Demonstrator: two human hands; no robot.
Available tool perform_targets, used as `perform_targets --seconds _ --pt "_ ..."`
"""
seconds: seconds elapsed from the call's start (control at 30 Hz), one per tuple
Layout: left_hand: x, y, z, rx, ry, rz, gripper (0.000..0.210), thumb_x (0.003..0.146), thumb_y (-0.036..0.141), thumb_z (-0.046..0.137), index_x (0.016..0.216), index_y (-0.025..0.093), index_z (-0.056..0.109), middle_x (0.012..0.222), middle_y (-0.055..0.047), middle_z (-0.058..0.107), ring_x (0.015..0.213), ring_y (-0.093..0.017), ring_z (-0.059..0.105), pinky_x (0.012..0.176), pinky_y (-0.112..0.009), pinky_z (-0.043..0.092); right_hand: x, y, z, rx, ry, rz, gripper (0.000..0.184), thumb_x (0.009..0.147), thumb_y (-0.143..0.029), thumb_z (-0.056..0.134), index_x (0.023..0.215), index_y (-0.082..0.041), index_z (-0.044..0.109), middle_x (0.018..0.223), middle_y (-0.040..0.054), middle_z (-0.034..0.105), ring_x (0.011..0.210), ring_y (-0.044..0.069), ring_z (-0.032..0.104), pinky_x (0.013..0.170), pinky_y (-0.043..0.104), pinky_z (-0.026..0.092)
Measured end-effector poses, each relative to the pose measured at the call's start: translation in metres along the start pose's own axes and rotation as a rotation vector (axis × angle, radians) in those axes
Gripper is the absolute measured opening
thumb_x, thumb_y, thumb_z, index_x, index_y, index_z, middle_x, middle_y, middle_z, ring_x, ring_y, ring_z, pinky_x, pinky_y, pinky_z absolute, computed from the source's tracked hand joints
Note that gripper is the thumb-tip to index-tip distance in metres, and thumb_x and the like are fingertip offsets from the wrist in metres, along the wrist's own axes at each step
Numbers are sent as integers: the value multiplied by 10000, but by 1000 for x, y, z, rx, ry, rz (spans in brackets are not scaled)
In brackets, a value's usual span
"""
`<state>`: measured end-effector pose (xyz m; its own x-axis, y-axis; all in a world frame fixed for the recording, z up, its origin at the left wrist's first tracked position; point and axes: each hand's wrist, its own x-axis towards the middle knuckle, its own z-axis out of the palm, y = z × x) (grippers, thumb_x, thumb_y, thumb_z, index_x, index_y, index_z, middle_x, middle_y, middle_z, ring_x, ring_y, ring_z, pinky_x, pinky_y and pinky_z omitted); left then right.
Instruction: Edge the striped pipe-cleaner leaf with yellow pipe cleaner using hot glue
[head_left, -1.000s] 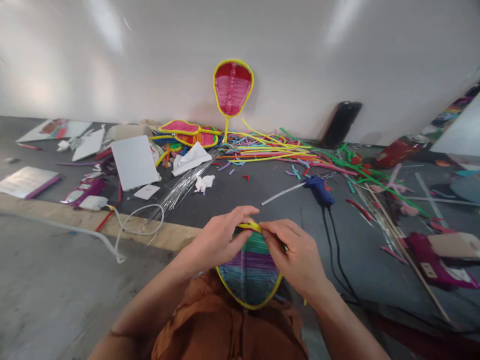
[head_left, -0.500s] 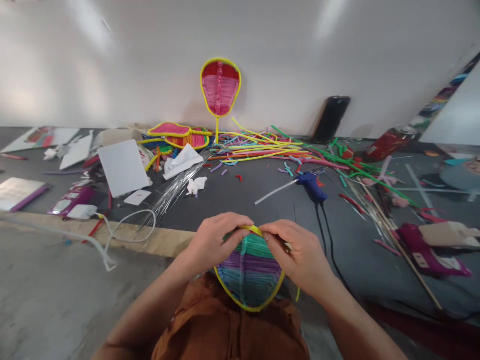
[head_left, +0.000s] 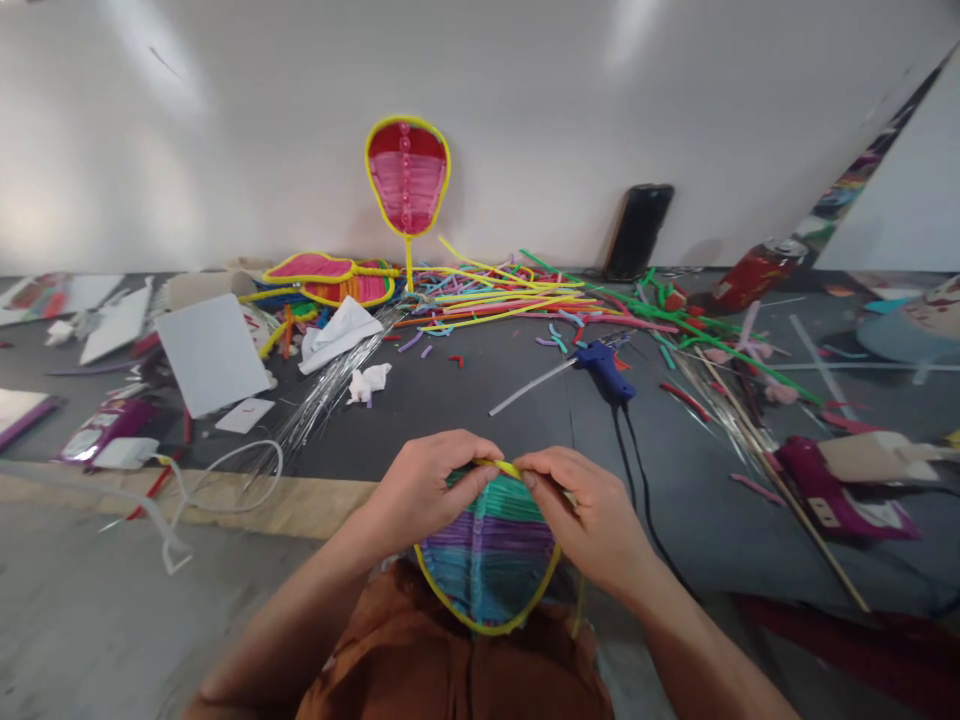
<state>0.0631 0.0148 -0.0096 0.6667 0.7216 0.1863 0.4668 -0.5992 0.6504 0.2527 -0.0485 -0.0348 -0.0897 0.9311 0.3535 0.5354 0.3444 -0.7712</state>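
Both left hand (head_left: pixel 429 482) and right hand (head_left: pixel 592 508) firmly pinch the yellow edging (head_left: pixel 508 468); the striped panel (head_left: pixel 499 540) looks filled, its finger-hidden top apparently unfinished.

And here the left hand (head_left: pixel 439 490) and right hand (head_left: pixel 592 515) cover the upper corners of the striped panel (head_left: pixel 517 570), the yellow edging (head_left: pixel 508 467) slipping out of sight beneath both! Down below, the brown garment (head_left: pixel 442 670) gets chopped by the bottom edge, and the forearms (head_left: pixel 307 605) with it. Far left, the purple-edged block (head_left: pixel 24 415) runs out of frame; far right, so does the pale blue round thing (head_left: pixel 911 328). Lettering on the red can (head_left: pixel 754 278)? Too blurred! The mark on the small white card (head_left: pixel 245 415)? Too tiny to tell
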Motion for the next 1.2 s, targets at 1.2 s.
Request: perform_targets --seconds 1.2 --pt "27 -21 -5 -138 -188 -52 154 912 203 525 917 202 679 878 4 725 801 -129 666 715 -194 445 68 143 -69 -893 -21 382 449 800 -139 507 1239 -47 498 1105 231 661 962 315 659 803 402 501"
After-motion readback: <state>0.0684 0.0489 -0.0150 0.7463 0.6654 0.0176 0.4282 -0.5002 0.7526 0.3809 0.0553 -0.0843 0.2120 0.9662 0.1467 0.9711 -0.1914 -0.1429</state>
